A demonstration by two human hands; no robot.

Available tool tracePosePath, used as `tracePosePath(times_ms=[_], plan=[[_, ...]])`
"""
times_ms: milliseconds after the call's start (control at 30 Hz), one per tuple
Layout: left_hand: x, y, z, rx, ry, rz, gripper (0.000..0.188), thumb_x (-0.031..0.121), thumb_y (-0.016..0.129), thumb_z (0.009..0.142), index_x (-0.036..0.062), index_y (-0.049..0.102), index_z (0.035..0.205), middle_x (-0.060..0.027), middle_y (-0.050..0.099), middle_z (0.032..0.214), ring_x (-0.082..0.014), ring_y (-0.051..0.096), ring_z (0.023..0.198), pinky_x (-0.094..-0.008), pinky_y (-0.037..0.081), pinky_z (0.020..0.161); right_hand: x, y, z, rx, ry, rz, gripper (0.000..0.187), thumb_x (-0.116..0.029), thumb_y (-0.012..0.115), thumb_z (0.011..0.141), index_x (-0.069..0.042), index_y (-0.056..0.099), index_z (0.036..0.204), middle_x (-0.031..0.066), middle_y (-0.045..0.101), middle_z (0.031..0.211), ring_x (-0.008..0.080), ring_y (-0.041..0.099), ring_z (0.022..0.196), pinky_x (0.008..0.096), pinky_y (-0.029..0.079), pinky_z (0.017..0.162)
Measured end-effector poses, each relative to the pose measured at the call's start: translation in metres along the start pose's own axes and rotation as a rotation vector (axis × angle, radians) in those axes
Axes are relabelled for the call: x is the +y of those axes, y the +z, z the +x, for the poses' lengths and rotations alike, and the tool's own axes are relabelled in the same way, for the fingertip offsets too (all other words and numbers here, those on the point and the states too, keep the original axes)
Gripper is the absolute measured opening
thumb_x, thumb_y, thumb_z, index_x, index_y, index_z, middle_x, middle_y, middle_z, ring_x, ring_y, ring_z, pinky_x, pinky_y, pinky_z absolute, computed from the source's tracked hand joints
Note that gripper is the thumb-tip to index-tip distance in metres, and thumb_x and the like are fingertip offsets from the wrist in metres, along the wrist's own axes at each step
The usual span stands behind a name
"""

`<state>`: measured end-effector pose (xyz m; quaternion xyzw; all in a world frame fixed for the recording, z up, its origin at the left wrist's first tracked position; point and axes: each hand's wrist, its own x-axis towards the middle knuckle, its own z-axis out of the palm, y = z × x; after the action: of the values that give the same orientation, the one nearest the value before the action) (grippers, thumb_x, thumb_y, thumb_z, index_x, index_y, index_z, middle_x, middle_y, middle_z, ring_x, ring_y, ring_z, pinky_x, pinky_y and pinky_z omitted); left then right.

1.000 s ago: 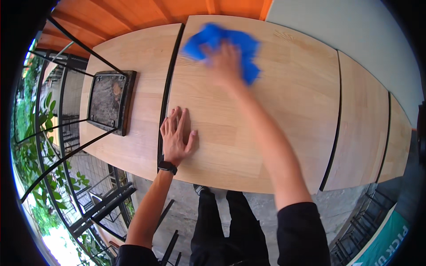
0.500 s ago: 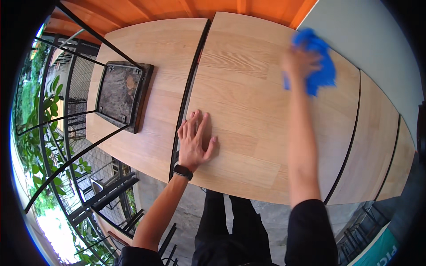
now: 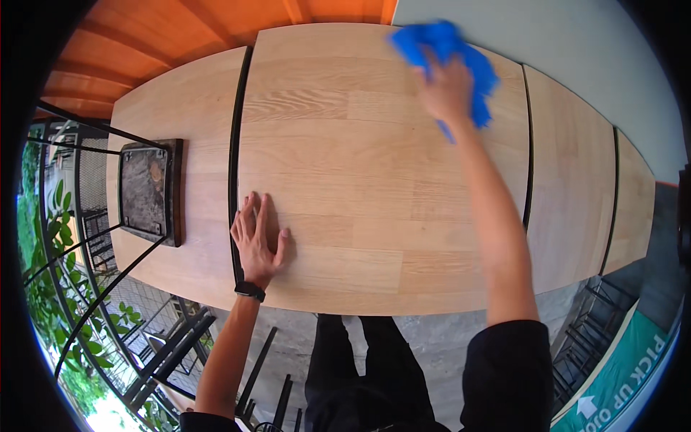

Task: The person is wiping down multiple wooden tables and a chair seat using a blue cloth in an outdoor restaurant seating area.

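Note:
A light wooden table spreads in front of me. Near its far edge, right of the middle, my right hand presses a crumpled blue cloth onto the wood. Part of the cloth sticks out past the fingers, and both are a little blurred. My left hand lies flat at the table's left edge, fingers spread and holding nothing. A dark watch is on that wrist.
An upturned stool with thin black legs rests on the adjoining table at left. More tabletops join on the right. An orange wall and a grey wall stand behind. Stacked stools are at lower right.
My right hand has swept the blue cloth left and toward the far edge. The view has shifted, and the left hand stays flat by the table's left edge.

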<state>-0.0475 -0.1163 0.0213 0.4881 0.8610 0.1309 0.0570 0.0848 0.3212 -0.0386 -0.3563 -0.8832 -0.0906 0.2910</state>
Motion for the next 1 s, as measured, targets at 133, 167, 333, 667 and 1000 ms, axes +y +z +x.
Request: tracePosePath(times_ms=[133,167,333,667,1000], plan=[[0.003,0.002,0.003,0.014,0.014,-0.029,0.072,0.037,0.058,0.088,0.008,0.037,0.15,-0.0191,0.034,0.153,-0.0333,0.029,0.144,-0.0492,0.019,0.115,0.153,-0.032,-0.059,-0.222,0.426,-0.298,0.056,-0.055,0.041,0.098,-0.03,0.042,0.147,0.0295,0.053,0.133,0.044,0.047,0.128,0.0553,0.04,0.102],[0.003,0.003,0.002,0.012,0.004,-0.024,0.072,0.037,0.058,0.088,0.008,0.037,0.15,-0.0191,0.034,0.153,-0.0333,0.029,0.144,-0.0492,0.019,0.115,0.157,-0.031,-0.062,-0.227,0.42,-0.289,0.056,-0.055,0.041,0.098,-0.03,0.042,0.147,0.0295,0.053,0.133,0.044,0.047,0.128,0.0553,0.04,0.102],[0.004,0.003,0.001,0.02,-0.003,-0.008,0.071,0.036,0.058,0.088,0.0085,0.037,0.15,-0.0181,0.034,0.154,-0.0328,0.029,0.143,-0.0483,0.019,0.114,0.131,-0.023,-0.067,-0.251,0.562,-0.265,0.06,-0.059,0.034,0.099,-0.033,0.032,0.152,0.0292,0.042,0.145,0.042,0.033,0.14,0.0603,0.027,0.11],[-0.006,0.009,-0.002,0.187,0.05,-0.1,0.064,0.031,0.052,0.093,-0.0006,0.035,0.146,-0.0222,0.034,0.151,-0.0384,0.034,0.138,-0.0478,0.022,0.114,-0.23,-0.047,-0.057,-0.242,-0.006,0.463,0.055,-0.035,0.059,0.087,-0.025,0.052,0.141,0.0292,0.041,0.146,0.0447,0.032,0.14,0.0635,0.017,0.115],[-0.014,0.013,-0.004,0.223,0.115,-0.137,0.061,0.033,0.049,0.097,0.0006,0.035,0.147,-0.021,0.037,0.15,-0.0364,0.035,0.139,-0.0472,0.023,0.115,-0.177,-0.091,-0.109,-0.237,0.038,0.403,0.05,-0.037,0.059,0.091,-0.023,0.052,0.139,0.0293,0.045,0.141,0.0434,0.037,0.136,0.0601,0.025,0.112]])
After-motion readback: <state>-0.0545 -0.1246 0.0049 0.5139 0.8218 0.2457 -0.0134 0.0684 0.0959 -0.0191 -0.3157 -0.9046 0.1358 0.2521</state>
